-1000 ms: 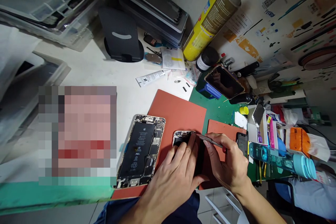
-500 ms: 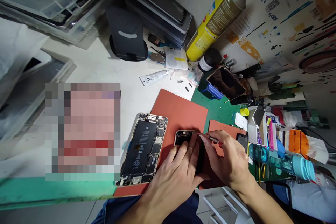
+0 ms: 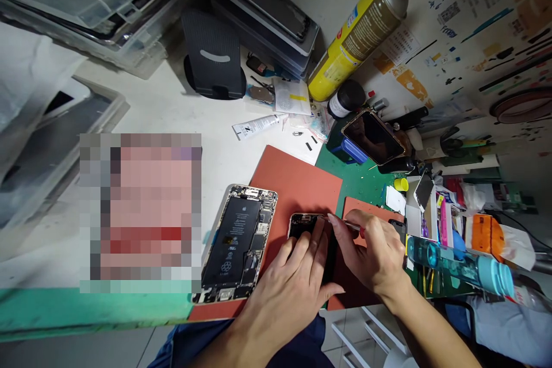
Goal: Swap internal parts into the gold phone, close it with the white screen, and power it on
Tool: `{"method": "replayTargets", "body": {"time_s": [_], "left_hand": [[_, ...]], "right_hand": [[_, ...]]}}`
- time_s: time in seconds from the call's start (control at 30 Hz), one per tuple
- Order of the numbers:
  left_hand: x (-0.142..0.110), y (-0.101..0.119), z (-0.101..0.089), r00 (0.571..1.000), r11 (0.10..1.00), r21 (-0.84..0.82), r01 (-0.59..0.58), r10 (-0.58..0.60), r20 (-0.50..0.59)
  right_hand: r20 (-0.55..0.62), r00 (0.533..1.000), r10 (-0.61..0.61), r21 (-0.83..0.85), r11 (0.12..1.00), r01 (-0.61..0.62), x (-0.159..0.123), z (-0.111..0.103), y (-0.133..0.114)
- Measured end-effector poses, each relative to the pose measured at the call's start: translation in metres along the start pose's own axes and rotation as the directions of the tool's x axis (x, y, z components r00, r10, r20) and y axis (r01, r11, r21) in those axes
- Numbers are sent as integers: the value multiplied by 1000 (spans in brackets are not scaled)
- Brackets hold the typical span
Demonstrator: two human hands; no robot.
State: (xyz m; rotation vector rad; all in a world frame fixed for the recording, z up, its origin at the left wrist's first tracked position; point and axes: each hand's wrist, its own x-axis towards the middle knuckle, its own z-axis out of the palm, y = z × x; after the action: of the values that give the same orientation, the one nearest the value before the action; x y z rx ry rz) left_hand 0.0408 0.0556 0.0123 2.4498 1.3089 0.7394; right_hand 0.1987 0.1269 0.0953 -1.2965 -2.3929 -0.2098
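Observation:
My left hand (image 3: 291, 279) lies over a dark phone screen part (image 3: 302, 223), its fingers stretched out flat on it. The thumb sticks out to the right. My right hand (image 3: 373, 250) is closed round a slim metal tool with a red part (image 3: 356, 226). That tool's tip is at the top right corner of the screen part, close to my left fingertips; its exact kind is hidden by the fingers. Left of my hands, an opened phone body (image 3: 235, 241) with its black battery and boards showing rests partly on the reddish-brown mat (image 3: 297, 175).
Behind the mat lie a white tube (image 3: 256, 126) and small bags. A yellow spray can (image 3: 362, 29), a black jar (image 3: 345, 99) and a propped phone (image 3: 373, 137) stand farther back. A blue bottle (image 3: 457, 261) lies on the right. Plastic boxes (image 3: 99, 29) fill the back left.
The view has shifted slightly. My right hand and its tool have moved a little at the screen's corner; my left hand stays on the screen part.

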Motion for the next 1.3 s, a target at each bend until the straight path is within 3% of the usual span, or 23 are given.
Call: {"method": "replayTargets", "body": {"time_s": [0.4,0.77,0.9,1.3], "left_hand": [[1,-2,-2,1000,1000,-14,-15,15,23],[2,-2,-3,1000,1000,26,-13,13,12],[0,-1,-2,1000,1000,27,-12,12,1],[0,-1,1,1000,1000,14,-10,10,2]], "right_hand": [[-24,999,-47,48,998,48,1,3,1],[28,999,-36,138,990,31,1,4,3],[-24,999,-40,71,997,41,1,4,2],[-24,999,30,22,999,-30,-1,4,-3]]}}
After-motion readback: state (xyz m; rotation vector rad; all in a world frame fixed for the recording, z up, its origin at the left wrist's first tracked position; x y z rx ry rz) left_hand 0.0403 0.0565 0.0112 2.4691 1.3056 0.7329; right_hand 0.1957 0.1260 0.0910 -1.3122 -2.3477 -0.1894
